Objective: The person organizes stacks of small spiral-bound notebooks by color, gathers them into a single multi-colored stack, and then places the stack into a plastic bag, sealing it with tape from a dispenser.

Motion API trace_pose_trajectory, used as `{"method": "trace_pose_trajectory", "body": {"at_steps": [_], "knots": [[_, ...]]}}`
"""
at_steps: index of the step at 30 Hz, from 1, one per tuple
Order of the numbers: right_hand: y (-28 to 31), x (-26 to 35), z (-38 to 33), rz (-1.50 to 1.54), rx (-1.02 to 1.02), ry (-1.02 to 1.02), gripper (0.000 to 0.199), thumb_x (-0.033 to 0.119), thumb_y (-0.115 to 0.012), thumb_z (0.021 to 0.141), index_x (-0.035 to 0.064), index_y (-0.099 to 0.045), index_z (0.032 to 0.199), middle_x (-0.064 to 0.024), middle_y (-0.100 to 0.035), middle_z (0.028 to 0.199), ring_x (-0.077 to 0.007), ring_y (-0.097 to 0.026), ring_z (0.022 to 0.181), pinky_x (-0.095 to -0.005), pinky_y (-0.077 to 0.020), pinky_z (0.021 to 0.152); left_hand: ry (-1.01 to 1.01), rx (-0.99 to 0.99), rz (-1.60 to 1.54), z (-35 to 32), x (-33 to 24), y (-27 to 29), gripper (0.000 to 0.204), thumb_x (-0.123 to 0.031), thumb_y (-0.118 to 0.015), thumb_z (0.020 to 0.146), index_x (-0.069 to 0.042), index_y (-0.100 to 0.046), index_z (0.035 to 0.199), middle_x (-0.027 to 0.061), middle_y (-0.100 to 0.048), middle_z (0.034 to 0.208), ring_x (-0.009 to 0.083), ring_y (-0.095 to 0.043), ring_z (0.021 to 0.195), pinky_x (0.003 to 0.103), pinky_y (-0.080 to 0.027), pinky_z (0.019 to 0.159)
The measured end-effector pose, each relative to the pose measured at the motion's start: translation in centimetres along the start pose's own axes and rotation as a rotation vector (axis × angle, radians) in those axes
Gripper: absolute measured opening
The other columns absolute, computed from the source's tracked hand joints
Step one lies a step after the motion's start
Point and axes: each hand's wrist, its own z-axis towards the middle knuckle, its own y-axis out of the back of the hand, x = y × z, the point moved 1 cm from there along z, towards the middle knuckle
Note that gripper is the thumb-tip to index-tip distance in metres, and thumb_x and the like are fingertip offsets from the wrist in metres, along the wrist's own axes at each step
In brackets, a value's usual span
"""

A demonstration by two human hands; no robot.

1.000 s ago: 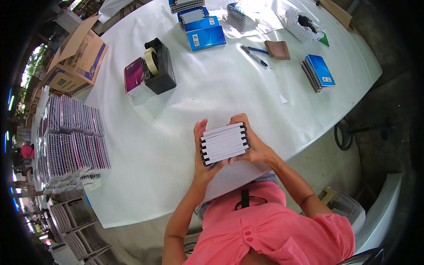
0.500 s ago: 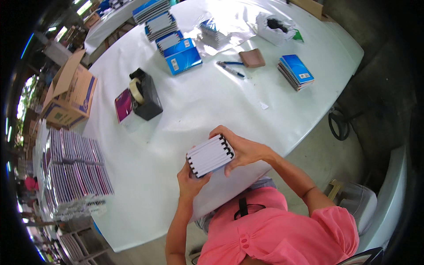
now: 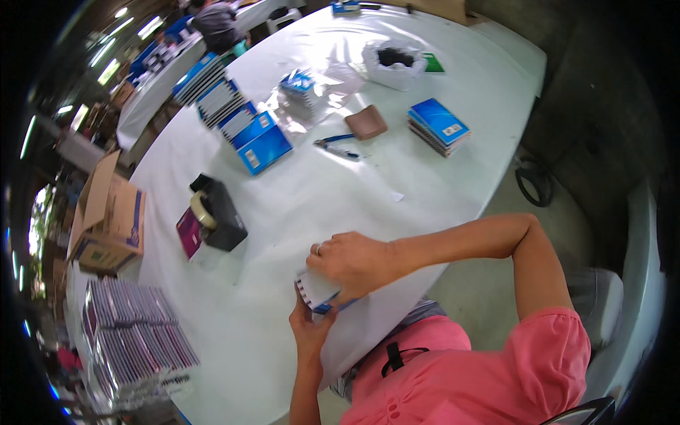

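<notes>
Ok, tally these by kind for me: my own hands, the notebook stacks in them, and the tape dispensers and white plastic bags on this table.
Left hand and right hand: 2
Notebook stack in hand: 1
Tape dispenser: 1
White plastic bag: 1
Total: 5

Wears coral-pink top, right sleeve short and gathered, small round buttons down front. Black strap with thin loop at waist. Greyish-blue bottoms, partly visible. Ring on right hand.
</notes>
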Motion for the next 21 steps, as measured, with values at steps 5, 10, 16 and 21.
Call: {"method": "trace_pose_trajectory", "body": {"at_steps": [5,10,16,21], "knots": [[7.1,-10.0,-5.7,0.464,-0.202,-0.604,0.055,0.05,-0.079,0.063,-0.0009,-0.067,0.08,-0.0074,-0.062,0.072,-0.0165,-0.056,0.069,-0.0326,-0.042,0.059,-0.246,0.086,-0.133,1.9,-1.5,-1.8,0.102,-0.016,-0.079,0.073,-0.001,-0.013,0.148,0.0179,-0.029,0.148,0.029,-0.028,0.138,0.038,-0.023,0.111],[15.9,-20.3,-14.4,0.813,-0.657,-0.957,0.059,0.045,-0.08,0.064,-0.0043,-0.07,0.093,-0.0132,-0.068,0.088,-0.0185,-0.063,0.084,-0.0277,-0.0497,0.073,-0.062,0.03,0.04,2.2,-0.5,-2.3,0.079,0.009,-0.059,0.08,0.001,-0.018,0.147,0.0167,-0.025,0.151,0.0279,-0.023,0.141,0.04,-0.016,0.116],[15.5,-30.1,-18.6,1.159,-0.698,-1.023,0.092,0.045,-0.084,0.062,-0.0101,-0.047,0.125,-0.0196,-0.057,0.121,-0.03,-0.059,0.106,-0.0465,-0.0489,0.091,0.046,-0.036,0.082,2.4,-1.5,-2.8,0.072,0.013,-0.055,0.08,0.002,-0.025,0.145,0.0162,-0.027,0.15,0.0255,-0.024,0.14,0.04,-0.016,0.116],[13.0,-34.3,-21.7,1.007,-0.457,-1.21,0.102,0.053,-0.082,0.062,-0.0142,-0.042,0.127,-0.0282,-0.049,0.127,-0.0371,-0.053,0.114,-0.0496,-0.0477,0.092,0.033,-0.004,0.182,4.5,-0.7,-2.3,0.071,0.01,-0.057,0.08,0.003,-0.026,0.144,0.0142,-0.028,0.151,0.0245,-0.026,0.14,0.036,-0.018,0.114]]}}
